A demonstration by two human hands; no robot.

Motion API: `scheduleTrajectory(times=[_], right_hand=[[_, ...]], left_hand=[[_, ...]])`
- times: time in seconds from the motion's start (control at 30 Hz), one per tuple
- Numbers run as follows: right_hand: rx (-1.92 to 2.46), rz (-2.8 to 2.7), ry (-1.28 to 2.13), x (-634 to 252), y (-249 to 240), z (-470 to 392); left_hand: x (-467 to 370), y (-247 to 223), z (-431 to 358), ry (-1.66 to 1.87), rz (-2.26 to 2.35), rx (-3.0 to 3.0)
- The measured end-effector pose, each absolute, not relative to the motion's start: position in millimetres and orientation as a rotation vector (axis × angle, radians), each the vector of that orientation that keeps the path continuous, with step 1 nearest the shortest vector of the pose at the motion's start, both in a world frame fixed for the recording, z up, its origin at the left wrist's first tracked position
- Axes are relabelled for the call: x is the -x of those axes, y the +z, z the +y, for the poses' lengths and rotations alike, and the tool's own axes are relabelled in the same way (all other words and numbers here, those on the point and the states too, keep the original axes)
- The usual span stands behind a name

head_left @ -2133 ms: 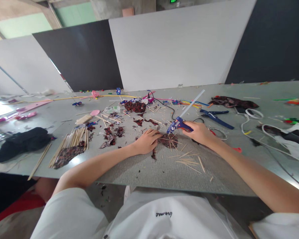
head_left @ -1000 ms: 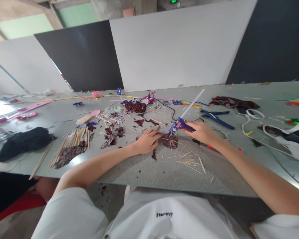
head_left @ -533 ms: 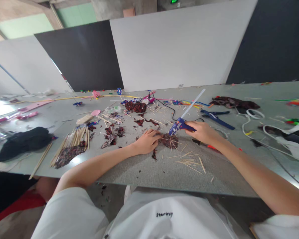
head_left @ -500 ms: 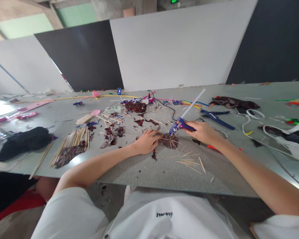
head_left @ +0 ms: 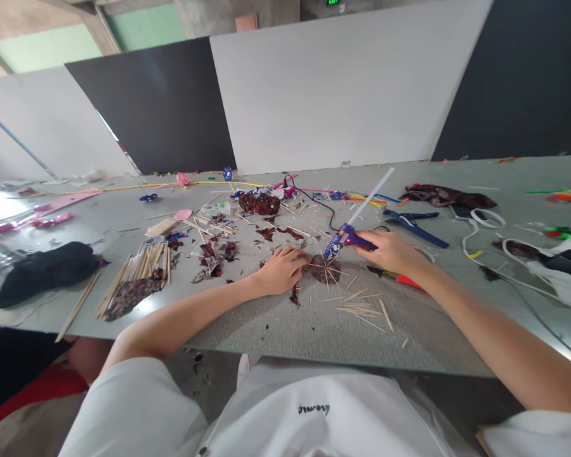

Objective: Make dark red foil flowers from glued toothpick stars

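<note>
My right hand point(head_left: 383, 249) is wrapped round the handle of a blue glue gun point(head_left: 345, 238), its nozzle pointing down at a dark red patterned fabric piece point(head_left: 327, 271). A long clear glue stick point(head_left: 374, 193) sticks up from the back of the gun. Thin wooden sticks point(head_left: 332, 273) lie fanned out across the fabric piece. My left hand point(head_left: 284, 270) rests on the tabletop with bent fingers at the left edge of this piece, holding it; the fingertips are partly hidden. A narrow fabric scrap point(head_left: 294, 296) lies just below this hand.
Cut sticks point(head_left: 361, 311) lie near the front edge. Blue pliers point(head_left: 416, 227) and a white cable point(head_left: 471, 238) are to the right. At left are a bag of sticks point(head_left: 140, 273) and a black cloth point(head_left: 47, 273). A patterned bundle point(head_left: 259, 204) and scraps lie beyond my hands.
The glue gun in my right hand has shifted very slightly to the right over the fabric piece. My left hand keeps its place.
</note>
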State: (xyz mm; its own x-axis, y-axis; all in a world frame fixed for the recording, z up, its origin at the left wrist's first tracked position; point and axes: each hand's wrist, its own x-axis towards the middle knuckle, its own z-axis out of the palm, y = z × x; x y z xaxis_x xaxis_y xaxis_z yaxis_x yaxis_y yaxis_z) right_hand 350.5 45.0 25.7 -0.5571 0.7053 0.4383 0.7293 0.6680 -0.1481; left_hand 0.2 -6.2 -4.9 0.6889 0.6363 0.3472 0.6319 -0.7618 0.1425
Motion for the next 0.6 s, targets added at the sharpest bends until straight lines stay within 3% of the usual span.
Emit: scheduleTrajectory(times=[0.6], right_hand=[[1.124, -2.461, -0.105, -353.3, 26.8, 44.6]], left_hand=[[-0.7, -4.0, -6.2, 0.567, 1.098, -2.861]])
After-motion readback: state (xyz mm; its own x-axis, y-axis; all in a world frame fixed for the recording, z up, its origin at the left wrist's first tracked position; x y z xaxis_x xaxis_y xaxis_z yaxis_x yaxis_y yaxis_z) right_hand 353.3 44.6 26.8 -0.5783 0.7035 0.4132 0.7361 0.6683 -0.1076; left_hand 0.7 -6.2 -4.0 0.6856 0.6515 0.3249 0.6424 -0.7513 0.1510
